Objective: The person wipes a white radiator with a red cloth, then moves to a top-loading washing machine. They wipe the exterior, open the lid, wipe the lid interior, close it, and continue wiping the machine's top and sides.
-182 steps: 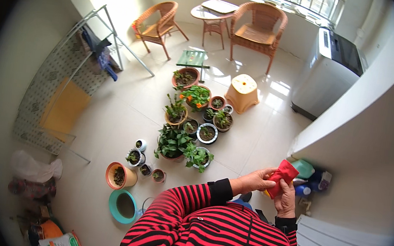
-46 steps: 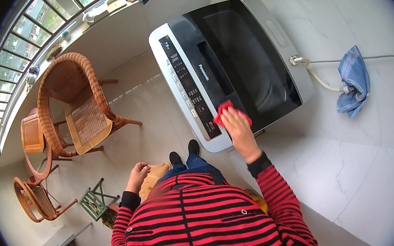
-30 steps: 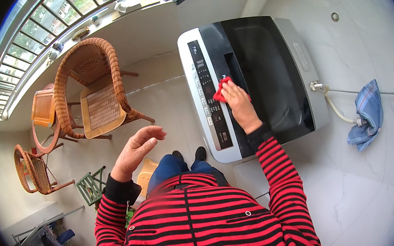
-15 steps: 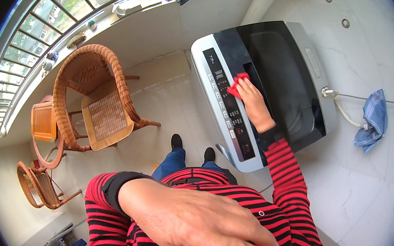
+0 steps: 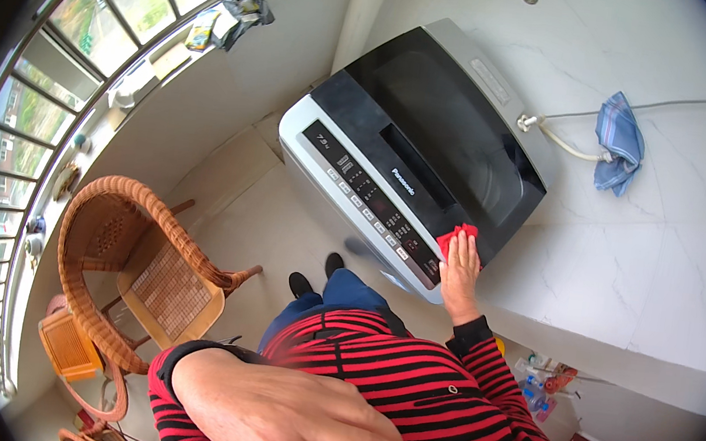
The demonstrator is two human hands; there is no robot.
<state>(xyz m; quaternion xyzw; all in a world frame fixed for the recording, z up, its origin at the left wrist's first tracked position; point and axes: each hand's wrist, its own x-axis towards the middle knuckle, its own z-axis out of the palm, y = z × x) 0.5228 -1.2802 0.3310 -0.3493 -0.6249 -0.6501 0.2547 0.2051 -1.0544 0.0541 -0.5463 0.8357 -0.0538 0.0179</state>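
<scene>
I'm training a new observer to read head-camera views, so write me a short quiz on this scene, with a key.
1. Which of the person's hands holds the red cloth on top of the washing machine?

2. True or false: in the picture, the blue cloth is to the left of the washing machine.

3. Multiple choice: where is the left hand?
A) Gripping the wicker chair
B) Stretched out in front of the striped top
C) Flat on the windowsill

Key
1. The right hand.
2. False: it is to the right.
3. B
</scene>
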